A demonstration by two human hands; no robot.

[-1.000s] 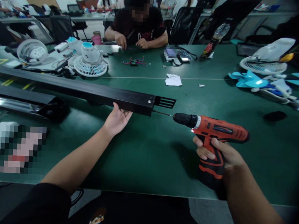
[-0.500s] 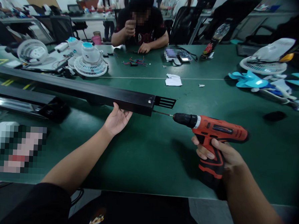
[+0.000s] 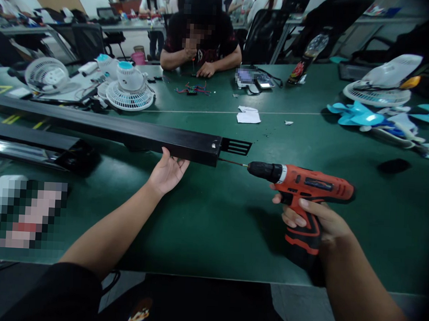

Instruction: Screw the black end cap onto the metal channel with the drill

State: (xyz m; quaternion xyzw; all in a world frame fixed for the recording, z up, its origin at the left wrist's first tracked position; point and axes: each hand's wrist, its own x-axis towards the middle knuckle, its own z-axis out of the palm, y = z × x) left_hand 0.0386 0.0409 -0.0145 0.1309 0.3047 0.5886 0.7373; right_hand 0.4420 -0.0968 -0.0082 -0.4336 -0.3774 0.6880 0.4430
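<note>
A long black rectangular housing [image 3: 158, 137] runs from the left edge to the middle of the view. A slotted black metal tab [image 3: 238, 146] sticks out from its right end. Beneath that end, my left hand [image 3: 168, 173] is closed on its lower edge, palm up, with the fingertips hidden under it. My right hand [image 3: 310, 218] grips the handle of a red and black cordless drill [image 3: 316, 181], the index finger up near the trigger. From the chuck a long thin bit [image 3: 234, 162] points left, its tip at the housing's end face.
Across the green table [image 3: 203, 236] a co-worker [image 3: 202, 40] bends over small parts. White fans [image 3: 130, 91] stand at the back left. Blue fan blades [image 3: 361, 113] lie at right, a bottle [image 3: 306, 62] behind. Another black housing [image 3: 32, 139] rests at left, near a white object [image 3: 0, 199].
The index finger of my right hand has straightened forward by the trigger. Drill and housing have barely shifted. Across the table, the co-worker's raised hand has come down.
</note>
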